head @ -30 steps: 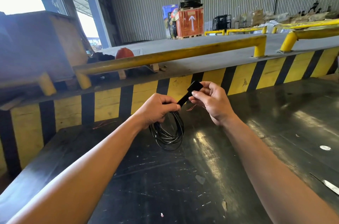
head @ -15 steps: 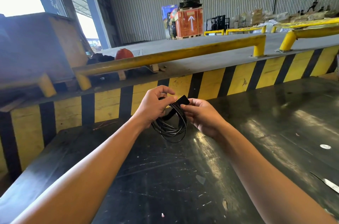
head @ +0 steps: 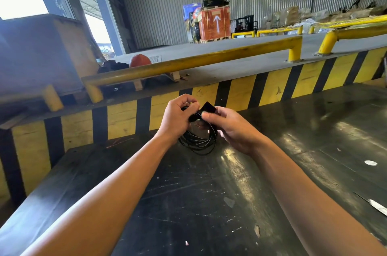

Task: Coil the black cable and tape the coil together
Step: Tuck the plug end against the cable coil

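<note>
The black cable (head: 199, 143) hangs as a small coil of several loops just above the black table (head: 188, 203). My left hand (head: 178, 117) grips the top of the coil, fingers closed around the strands. My right hand (head: 230, 128) pinches a strip of black tape (head: 209, 107) between thumb and fingers, right against the top of the coil. A short dark band of tape crosses the strands between the two hands. The coil's upper part is hidden by my fingers.
A yellow and black striped wall (head: 240, 94) runs behind the table, topped by a yellow rail (head: 188, 63). An orange helmet (head: 139, 60) sits behind the rail. Scraps of paper and tape (head: 370, 163) lie on the table at the right.
My right hand has brought the tape strip down from its stretched-out position to the top of the coil and moved in close to my left hand. The coil has stayed in my left hand.
</note>
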Motion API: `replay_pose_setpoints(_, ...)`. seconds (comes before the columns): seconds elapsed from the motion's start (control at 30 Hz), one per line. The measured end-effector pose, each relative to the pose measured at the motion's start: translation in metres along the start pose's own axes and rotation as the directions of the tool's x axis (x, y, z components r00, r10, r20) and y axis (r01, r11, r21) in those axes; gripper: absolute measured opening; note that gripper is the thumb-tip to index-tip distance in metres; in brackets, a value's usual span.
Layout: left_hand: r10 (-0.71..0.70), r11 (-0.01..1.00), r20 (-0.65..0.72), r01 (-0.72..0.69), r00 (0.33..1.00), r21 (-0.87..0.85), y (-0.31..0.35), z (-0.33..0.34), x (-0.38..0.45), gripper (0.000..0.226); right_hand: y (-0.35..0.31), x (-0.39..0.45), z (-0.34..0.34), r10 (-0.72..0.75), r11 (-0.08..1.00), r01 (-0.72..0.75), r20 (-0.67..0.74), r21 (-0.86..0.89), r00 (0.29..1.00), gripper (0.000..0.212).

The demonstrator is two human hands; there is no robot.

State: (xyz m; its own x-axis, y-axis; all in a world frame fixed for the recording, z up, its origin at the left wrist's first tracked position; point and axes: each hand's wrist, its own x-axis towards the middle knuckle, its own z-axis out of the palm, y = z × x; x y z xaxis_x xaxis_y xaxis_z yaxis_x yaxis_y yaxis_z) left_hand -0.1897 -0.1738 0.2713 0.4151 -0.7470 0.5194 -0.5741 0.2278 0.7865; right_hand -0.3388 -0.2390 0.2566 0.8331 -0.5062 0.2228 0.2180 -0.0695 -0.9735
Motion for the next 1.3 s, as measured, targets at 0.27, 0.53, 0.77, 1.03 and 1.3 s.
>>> replay_pose_setpoints(0.27,-0.008,0.991,-0.111,0.023,0.994,0.132,-0.008,0.008,0.005,0.006,0.007,0.008,0.01,-0.14,0.925,0.053,-0.209,-0.377,0.968,0.051)
replay_pose_setpoints(0.53,-0.006,0.963,-0.145,0.045,0.989,0.267,-0.007,0.01,-0.002,0.01,0.02,0.012,0.015,-0.251,0.9,0.105,-0.307,-0.423,0.918,0.026)
replay_pose_setpoints(0.77,-0.08,0.965,-0.061,0.092,0.995,0.246,-0.017,0.008,-0.005,0.027,0.037,0.019,0.006,-0.247,0.939,0.123,-0.379,-0.321,0.892,0.011)
replay_pose_setpoints(1.03,-0.344,0.842,0.351,0.452,0.871,-0.295,-0.036,-0.002,-0.028,0.04,0.05,0.016,-0.008,-0.196,0.981,0.164,-0.535,-0.106,0.822,0.013)
replay_pose_setpoints(1.3,-0.497,0.689,0.274,0.567,0.823,-0.452,-0.067,0.01,-0.058,0.028,0.115,0.001,-0.021,0.059,0.985,-0.129,-0.467,-0.118,0.882,0.019)
